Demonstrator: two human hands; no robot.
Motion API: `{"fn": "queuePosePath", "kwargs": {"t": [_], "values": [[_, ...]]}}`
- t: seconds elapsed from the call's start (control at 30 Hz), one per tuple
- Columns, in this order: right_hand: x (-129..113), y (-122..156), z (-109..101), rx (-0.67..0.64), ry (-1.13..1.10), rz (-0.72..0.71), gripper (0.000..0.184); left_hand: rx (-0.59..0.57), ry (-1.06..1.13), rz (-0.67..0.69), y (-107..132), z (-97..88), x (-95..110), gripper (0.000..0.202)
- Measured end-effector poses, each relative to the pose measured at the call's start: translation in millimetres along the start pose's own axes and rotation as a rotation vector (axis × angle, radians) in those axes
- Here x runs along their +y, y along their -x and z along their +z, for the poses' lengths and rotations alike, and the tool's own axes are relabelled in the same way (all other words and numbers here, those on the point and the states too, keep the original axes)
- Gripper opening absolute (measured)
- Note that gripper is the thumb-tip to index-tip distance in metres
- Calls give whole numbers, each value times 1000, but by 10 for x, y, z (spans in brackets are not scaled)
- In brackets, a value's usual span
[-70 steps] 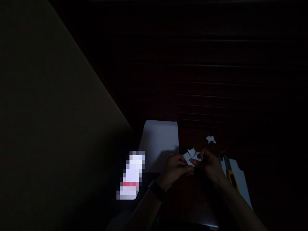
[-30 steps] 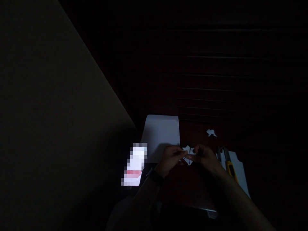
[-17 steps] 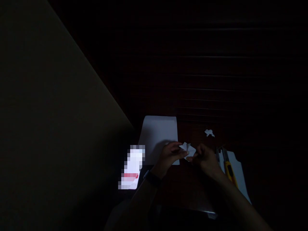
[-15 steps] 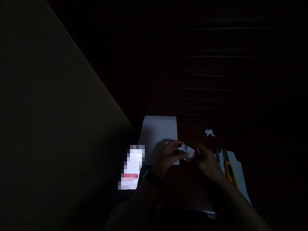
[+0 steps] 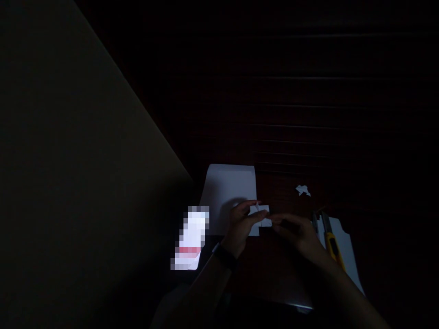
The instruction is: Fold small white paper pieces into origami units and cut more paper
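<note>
The scene is very dark. My left hand (image 5: 240,225), with a dark watch on its wrist, pinches a small folded white paper piece (image 5: 261,214) from the left. My right hand (image 5: 297,230) pinches the same piece from the right, fingers pressed together at its edge. Both hands hover just above a dark reddish table (image 5: 274,265). Much of the paper piece is hidden between the fingertips.
A white sheet (image 5: 230,192) lies behind my left hand. A lit phone screen (image 5: 190,240) glows to the left. A small folded paper figure (image 5: 302,190) sits further back. A yellow utility knife (image 5: 333,246) rests on another white sheet (image 5: 346,256) at right.
The paper piece looked like a spread star shape earlier; now it is folded smaller and flatter between my fingertips. My hands shifted slightly but stayed in the same spot.
</note>
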State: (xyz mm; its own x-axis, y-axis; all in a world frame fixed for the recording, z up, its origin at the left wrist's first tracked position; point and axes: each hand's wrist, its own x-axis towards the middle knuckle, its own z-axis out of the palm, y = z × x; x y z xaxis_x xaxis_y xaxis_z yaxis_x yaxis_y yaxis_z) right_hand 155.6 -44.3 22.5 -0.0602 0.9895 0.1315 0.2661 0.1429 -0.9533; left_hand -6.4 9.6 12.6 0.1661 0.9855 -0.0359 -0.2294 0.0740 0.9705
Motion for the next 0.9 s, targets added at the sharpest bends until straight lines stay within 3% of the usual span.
{"fn": "queuePosePath", "kwargs": {"t": [0.13,0.37,0.6,0.67,0.77,0.9], "values": [[-19,-7,4,16,1,2,23,-15,31,18,4,32,-34,33],[90,-69,82,154,28,87,17,-29,-85,34,-6,38,-9,30],[174,-74,-35,109,-58,152,17,-115,-318,174,-2,-18,99,42],[144,-67,-43,113,-89,161,17,-134,-359,219,-2,-22,101,36],[97,-60,-43,108,-141,177,18,-167,-358,250,-1,-17,109,27],[86,-54,-70,109,-187,195,20,-213,-320,236,28,-9,153,28]]}}
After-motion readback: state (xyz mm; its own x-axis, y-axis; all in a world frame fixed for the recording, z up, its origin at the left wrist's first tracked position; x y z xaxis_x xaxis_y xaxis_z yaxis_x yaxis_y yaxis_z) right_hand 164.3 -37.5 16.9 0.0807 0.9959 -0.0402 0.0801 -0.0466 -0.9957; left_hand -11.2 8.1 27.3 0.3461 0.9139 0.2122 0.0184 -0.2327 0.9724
